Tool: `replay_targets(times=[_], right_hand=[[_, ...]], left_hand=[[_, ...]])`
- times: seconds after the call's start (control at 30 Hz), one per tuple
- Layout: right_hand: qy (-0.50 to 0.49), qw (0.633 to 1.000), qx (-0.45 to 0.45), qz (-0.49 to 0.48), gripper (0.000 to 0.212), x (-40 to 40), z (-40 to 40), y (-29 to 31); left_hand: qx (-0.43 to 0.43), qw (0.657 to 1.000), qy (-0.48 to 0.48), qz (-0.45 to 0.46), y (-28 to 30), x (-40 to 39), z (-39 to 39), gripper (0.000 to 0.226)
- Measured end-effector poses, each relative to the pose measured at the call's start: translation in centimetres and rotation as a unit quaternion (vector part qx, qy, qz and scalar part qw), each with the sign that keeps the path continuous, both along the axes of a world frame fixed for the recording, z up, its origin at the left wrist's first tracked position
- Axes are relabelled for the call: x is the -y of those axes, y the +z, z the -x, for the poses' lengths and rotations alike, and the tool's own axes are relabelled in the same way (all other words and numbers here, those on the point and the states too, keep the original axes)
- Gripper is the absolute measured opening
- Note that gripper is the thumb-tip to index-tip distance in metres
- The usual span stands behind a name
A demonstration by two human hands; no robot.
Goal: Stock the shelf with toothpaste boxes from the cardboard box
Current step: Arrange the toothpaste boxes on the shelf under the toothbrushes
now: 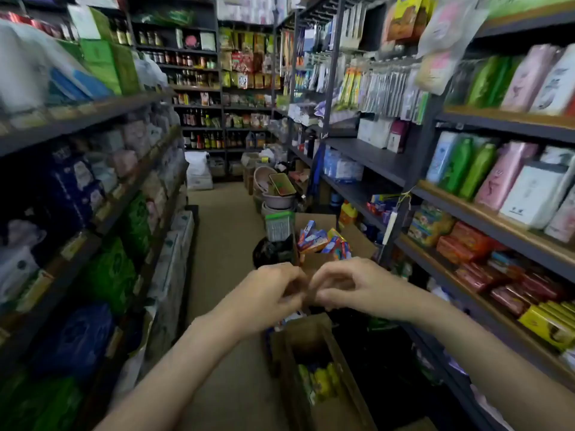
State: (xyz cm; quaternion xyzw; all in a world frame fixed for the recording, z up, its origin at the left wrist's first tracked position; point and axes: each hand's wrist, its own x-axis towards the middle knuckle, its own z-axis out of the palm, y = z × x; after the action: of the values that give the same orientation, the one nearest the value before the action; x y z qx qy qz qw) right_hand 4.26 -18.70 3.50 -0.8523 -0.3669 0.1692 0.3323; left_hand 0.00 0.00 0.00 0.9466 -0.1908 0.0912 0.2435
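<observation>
An open cardboard box point(354, 241) stands on the aisle floor ahead, with several blue, red and white toothpaste boxes point(314, 239) sticking up in it. My left hand point(270, 290) and my right hand point(345, 284) are held together in front of me, just short of that box, fingers curled and fingertips almost touching. Whether anything is pinched between them is hidden by the fingers and blur. The dark metal shelf point(367, 194) at right carries a few toothpaste boxes point(381, 206) on a lower level.
A second cardboard box point(342, 353) with yellow-green items sits right below my hands. A green basket point(278, 225), a black bag point(270, 253) and plastic basins point(273, 194) crowd the aisle beyond. Stocked shelves line both sides; a strip of bare floor point(224, 228) runs at left.
</observation>
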Motion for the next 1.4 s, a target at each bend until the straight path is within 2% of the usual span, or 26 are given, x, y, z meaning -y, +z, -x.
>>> replay_targets(times=[0.17, 0.37, 0.5, 0.7, 0.87, 1.03, 1.1, 1.17, 1.23, 1.27, 1.33, 1.4], right_hand=[[0.005, 0.992, 0.037, 0.121, 0.020, -6.3, -11.1, -6.0], [0.042, 0.971, 0.069, 0.223, 0.022, -11.1, -26.8, -9.8], [0.018, 0.968, 0.071, 0.241, 0.026, -13.5, -36.1, -10.5], [-0.004, 0.966, 0.048, 0.252, 0.030, -18.6, -48.1, -14.4], [-0.083, 0.957, 0.024, 0.278, 0.034, -25.4, -60.7, -17.8], [-0.180, 0.936, -0.033, 0.302, 0.034, -30.1, -71.6, -20.3], [-0.224, 0.928, -0.057, 0.291, 0.029, -30.2, -74.8, -20.7], [-0.270, 0.922, -0.075, 0.268, 0.016, -29.1, -77.7, -21.0], [-0.342, 0.903, -0.094, 0.243, 0.017, -26.8, -80.8, -22.0], [-0.380, 0.889, -0.102, 0.236, 0.025, -25.5, -82.2, -22.8], [-0.434, 0.856, -0.134, 0.248, 0.034, -23.4, -84.9, -24.9], [-0.447, 0.832, -0.174, 0.279, 0.033, -22.6, -87.3, -27.6]], left_hand=[[-0.084, 0.995, 0.051, -0.037, -5.0, -4.4, -9.2, 0.021], [-0.200, 0.969, 0.118, -0.088, -9.1, -10.3, -23.8, 0.041], [-0.222, 0.961, 0.148, -0.073, -8.9, -14.3, -32.4, 0.055], [-0.237, 0.956, 0.169, -0.041, -10.3, -19.8, -46.9, 0.057], [-0.209, 0.967, 0.102, -0.107, -12.9, -24.9, -61.9, 0.053], [-0.252, 0.949, 0.007, -0.192, -16.1, -29.7, -76.1, 0.049], [-0.260, 0.946, -0.016, -0.193, -16.4, -29.9, -80.9, 0.040], [-0.267, 0.940, -0.068, -0.200, -16.5, -28.8, -85.0, 0.051], [-0.275, 0.923, -0.136, -0.232, -17.0, -26.9, -88.7, 0.065], [-0.267, 0.913, -0.174, -0.254, -17.3, -26.1, -90.4, 0.068], [-0.245, 0.897, -0.235, -0.284, -18.2, -25.0, -93.4, 0.068], [-0.233, 0.886, -0.259, -0.307, -19.5, -25.0, -96.6, 0.063]])
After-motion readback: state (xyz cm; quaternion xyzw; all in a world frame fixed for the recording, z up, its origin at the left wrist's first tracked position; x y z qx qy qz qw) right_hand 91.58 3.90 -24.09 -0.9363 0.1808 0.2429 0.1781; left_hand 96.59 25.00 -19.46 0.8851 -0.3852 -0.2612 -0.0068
